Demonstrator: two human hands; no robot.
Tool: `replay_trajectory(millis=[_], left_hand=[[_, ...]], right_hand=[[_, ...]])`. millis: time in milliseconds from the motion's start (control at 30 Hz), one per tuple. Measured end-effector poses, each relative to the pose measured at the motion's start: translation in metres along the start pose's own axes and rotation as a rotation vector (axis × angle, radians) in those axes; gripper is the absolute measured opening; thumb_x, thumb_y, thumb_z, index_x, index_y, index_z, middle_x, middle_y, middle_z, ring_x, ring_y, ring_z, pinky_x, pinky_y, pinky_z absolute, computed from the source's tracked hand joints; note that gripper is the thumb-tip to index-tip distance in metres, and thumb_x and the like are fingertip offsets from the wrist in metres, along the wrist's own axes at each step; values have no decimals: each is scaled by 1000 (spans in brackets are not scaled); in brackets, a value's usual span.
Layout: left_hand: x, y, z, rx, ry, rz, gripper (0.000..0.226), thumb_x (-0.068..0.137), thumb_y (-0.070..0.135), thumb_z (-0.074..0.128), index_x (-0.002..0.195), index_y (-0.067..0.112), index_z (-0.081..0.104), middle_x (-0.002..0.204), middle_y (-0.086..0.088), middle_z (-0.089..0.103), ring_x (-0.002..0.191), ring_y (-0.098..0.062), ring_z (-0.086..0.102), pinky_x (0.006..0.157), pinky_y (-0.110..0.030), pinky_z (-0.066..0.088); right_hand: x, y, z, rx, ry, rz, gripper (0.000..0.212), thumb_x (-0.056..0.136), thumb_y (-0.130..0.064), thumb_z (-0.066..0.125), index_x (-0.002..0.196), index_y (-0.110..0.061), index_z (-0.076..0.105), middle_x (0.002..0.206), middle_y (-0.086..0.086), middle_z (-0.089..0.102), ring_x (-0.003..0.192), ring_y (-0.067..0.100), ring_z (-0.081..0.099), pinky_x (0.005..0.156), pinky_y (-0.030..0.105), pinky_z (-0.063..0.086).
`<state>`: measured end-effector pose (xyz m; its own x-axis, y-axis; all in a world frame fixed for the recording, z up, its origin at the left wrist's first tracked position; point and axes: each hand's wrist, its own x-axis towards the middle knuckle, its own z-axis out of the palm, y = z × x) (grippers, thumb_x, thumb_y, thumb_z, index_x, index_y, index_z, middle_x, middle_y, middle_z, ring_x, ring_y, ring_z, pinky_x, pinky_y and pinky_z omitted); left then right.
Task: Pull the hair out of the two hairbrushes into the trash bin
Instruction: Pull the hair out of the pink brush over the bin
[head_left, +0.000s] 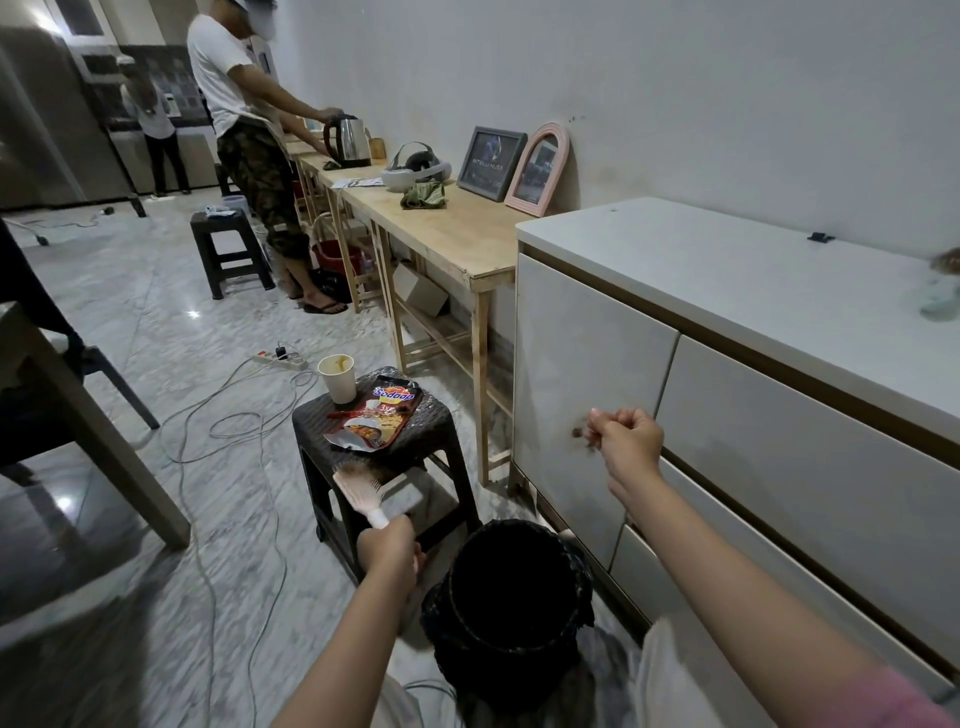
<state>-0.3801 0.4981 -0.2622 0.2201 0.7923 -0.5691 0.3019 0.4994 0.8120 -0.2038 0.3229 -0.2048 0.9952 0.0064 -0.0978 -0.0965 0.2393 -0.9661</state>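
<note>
**Hair pinched, bin below**

Right hand (626, 441) is raised in front of the cabinet (587, 364), fingers closed on one small tuft of hair (581, 434). Left hand (390, 553) grips the handle of one pink brush (358, 491), bristles up, just left of the bin (506, 613). Step in hand: carrying pulled hair to the bin. Next, I judge, the right hand must lower over the bin's mouth and let go. One brush and one bin show; the second brush is not visible.
</note>
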Motion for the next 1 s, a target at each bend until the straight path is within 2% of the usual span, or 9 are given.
replay_trajectory(millis=[133, 200, 400, 500, 600, 700, 767, 867, 1000], left_hand=[[-3, 3, 1, 50, -11, 40, 32, 91, 0, 46, 122, -7, 49, 69, -11, 43, 53, -18, 38, 48, -28, 32], [-7, 5, 3, 78, -51, 66, 34, 91, 2, 48, 124, -7, 50, 68, -10, 43, 52, -18, 39, 47, -28, 33], [-23, 11, 11, 130, -176, 201, 18, 91, 8, 51, 105, -1, 56, 65, -9, 46, 51, -19, 42, 48, -26, 35], [-31, 13, 13, 120, -234, 217, 7, 91, 6, 52, 95, 2, 54, 66, -10, 44, 51, -17, 39, 44, -24, 33], [-36, 15, 14, 123, -279, 225, 3, 92, 5, 50, 92, 3, 51, 70, -10, 42, 49, -16, 37, 39, -22, 30], [-39, 15, 13, 152, -310, 247, 5, 93, 5, 48, 89, 2, 48, 65, -9, 41, 45, -15, 36, 35, -20, 29], [-41, 14, 13, 156, -332, 253, 7, 94, 5, 47, 88, 1, 48, 62, -9, 41, 44, -15, 36, 34, -19, 29], [-45, 13, 11, 162, -364, 245, 12, 95, 5, 48, 83, 4, 46, 60, -7, 39, 45, -16, 35, 38, -22, 28], [-47, 11, 10, 181, -364, 236, 18, 95, 7, 50, 78, 6, 47, 60, -6, 41, 47, -16, 38, 45, -25, 31]], right_hand=[[3, 2, 1, -221, -26, -47, 32, 76, 2, 71, 63, -15, 47, 66, 9, 58, 60, 23, 58, 61, 35, 52], [0, 2, 5, -355, -66, -56, 27, 73, -1, 75, 64, -15, 54, 69, 7, 63, 66, 24, 63, 67, 37, 53], [-7, -1, 15, -736, -262, -160, 5, 81, -9, 69, 77, -11, 70, 76, 10, 70, 70, 20, 66, 63, 19, 45], [-9, -3, 21, -901, -444, -141, 13, 89, -15, 60, 85, -10, 71, 79, 4, 64, 82, 19, 61, 74, 22, 42], [-8, -4, 26, -1005, -592, -102, 26, 92, -8, 50, 108, -10, 69, 99, 5, 62, 91, 18, 58, 84, 29, 48], [-7, -7, 28, -987, -609, -85, 33, 85, 5, 47, 97, -15, 71, 104, 6, 66, 73, 17, 68, 81, 36, 58], [-8, -10, 28, -980, -575, -110, 28, 84, 6, 52, 81, -15, 69, 89, 11, 70, 56, 12, 69, 69, 28, 59], [-10, -14, 28, -941, -517, -158, 23, 80, 6, 63, 67, -12, 62, 70, 14, 70, 56, 21, 70, 60, 27, 57], [-12, -14, 28, -958, -485, -191, 19, 79, -9, 72, 64, -11, 60, 68, 10, 70, 55, 19, 69, 57, 24, 51]])
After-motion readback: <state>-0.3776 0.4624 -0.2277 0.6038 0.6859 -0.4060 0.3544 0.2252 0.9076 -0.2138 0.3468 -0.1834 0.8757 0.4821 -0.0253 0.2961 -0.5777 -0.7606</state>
